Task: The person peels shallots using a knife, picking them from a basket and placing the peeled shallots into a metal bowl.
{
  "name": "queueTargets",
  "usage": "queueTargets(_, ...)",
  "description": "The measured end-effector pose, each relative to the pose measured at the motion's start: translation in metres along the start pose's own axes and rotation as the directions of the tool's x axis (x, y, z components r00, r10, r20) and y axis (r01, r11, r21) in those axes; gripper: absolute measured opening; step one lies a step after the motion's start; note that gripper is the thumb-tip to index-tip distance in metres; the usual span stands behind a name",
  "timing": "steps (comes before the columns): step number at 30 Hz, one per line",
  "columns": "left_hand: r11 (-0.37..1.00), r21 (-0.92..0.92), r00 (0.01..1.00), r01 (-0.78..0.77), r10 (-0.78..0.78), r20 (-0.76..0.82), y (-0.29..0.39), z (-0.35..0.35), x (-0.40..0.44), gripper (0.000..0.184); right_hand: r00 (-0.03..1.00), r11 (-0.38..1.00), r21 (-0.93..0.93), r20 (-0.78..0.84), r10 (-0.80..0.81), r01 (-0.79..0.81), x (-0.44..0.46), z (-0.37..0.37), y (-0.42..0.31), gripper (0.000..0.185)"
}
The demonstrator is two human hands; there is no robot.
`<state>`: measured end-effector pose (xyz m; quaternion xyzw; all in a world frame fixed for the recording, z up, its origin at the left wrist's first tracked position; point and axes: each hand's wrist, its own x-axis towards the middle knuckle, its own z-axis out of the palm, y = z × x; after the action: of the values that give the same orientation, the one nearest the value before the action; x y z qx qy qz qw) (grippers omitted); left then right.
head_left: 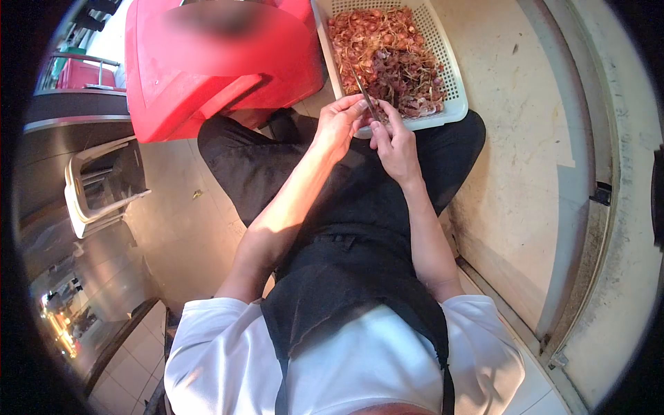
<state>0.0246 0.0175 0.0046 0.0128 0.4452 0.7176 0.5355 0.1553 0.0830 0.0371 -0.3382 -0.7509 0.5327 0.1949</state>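
Note:
My right hand (395, 144) is closed round a thin dark knife (364, 90), its narrow blade pointing up and away to the left. Close beside it, my left hand (337, 126) has its fingers pinched together near the blade; whatever they hold is too small and hidden to name. Both hands are over the near edge of a white perforated plastic basket (453, 66). Inside it are many small reddish-orange shallots (373, 31), with a heap of darker purple-brown shallots or skins (404, 79) towards the near right.
A large red plastic container (166, 90) stands to the left of the basket. My legs in black trousers (242, 159) are spread below the basket. A pale stool-like object (86, 187) is at far left, and a pale panel (515, 173) runs along the right.

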Motion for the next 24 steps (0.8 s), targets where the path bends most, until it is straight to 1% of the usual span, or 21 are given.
queueTargets(1, 1.0, 0.031, 1.0, 0.001, -0.001, -0.006, 0.0, -0.001, 0.0, 0.019, 1.0, 1.0, -0.007, -0.004, 0.006, -0.006, 0.002, 0.0, 0.002, 0.039)
queueTargets(4, 1.0, 0.009, 0.997, -0.02, 0.021, -0.071, -0.001, 0.01, -0.007, 0.022, 1.0, 1.0, 0.019, -0.004, -0.004, 0.004, 0.005, 0.0, 0.002, 0.037)
queueTargets(5, 1.0, -0.009, 0.998, -0.029, 0.028, -0.06, -0.001, 0.01, -0.005, 0.022, 1.0, 0.999, 0.034, -0.004, -0.011, 0.011, 0.005, -0.001, 0.001, 0.036)
queueTargets(8, 0.998, -0.049, 0.998, -0.041, 0.039, -0.042, -0.004, 0.008, -0.001, 0.022, 0.999, 0.999, -0.014, -0.001, 0.032, -0.032, 0.005, -0.002, -0.004, 0.036)
queueTargets(10, 0.998, -0.053, 0.997, -0.042, 0.038, -0.064, -0.004, 0.005, -0.004, 0.022, 1.0, 1.0, 0.022, -0.007, -0.011, 0.011, 0.006, 0.001, -0.003, 0.035)
queueTargets(11, 0.998, -0.019, 0.996, -0.061, 0.059, -0.067, -0.006, 0.004, -0.004, 0.022, 1.0, 0.999, 0.041, -0.01, -0.029, 0.029, 0.005, 0.002, -0.001, 0.034)
queueTargets(14, 0.99, 0.084, 0.99, -0.118, 0.124, -0.071, -0.008, 0.011, -0.012, 0.022, 0.996, 0.977, 0.202, 0.059, 0.063, -0.073, 0.007, 0.004, 0.007, 0.031)
queueTargets(16, 0.973, 0.15, 0.98, -0.176, 0.187, -0.065, -0.011, 0.014, -0.012, 0.023, 0.994, 0.958, 0.267, 0.049, 0.098, -0.108, 0.012, 0.006, 0.014, 0.026)
queueTargets(17, 0.96, 0.202, 0.978, -0.193, 0.204, -0.036, -0.011, 0.013, -0.012, 0.023, 0.993, 0.948, 0.295, 0.051, 0.111, -0.121, 0.014, 0.007, 0.016, 0.024)
queueTargets(19, 0.923, 0.302, 0.97, -0.239, 0.242, 0.025, -0.012, 0.008, -0.007, 0.024, 0.977, 0.884, 0.417, 0.122, 0.176, -0.211, 0.019, 0.003, 0.014, 0.026)
queueTargets(20, 0.914, 0.318, 0.967, -0.253, 0.246, 0.062, -0.012, 0.005, -0.003, 0.023, 0.964, 0.843, 0.47, 0.163, 0.21, -0.263, 0.018, 0.001, 0.013, 0.027)
queueTargets(23, 0.939, 0.214, 0.959, -0.271, 0.282, -0.023, -0.009, 0.007, 0.002, 0.022, 0.966, 0.888, 0.384, 0.158, 0.207, -0.253, 0.01, 0.001, 0.01, 0.028)
queueTargets(24, 0.927, 0.249, 0.96, -0.28, 0.278, 0.041, -0.006, 0.006, -0.001, 0.023, 0.963, 0.868, 0.42, 0.172, 0.209, -0.264, 0.007, 0.0, 0.006, 0.028)
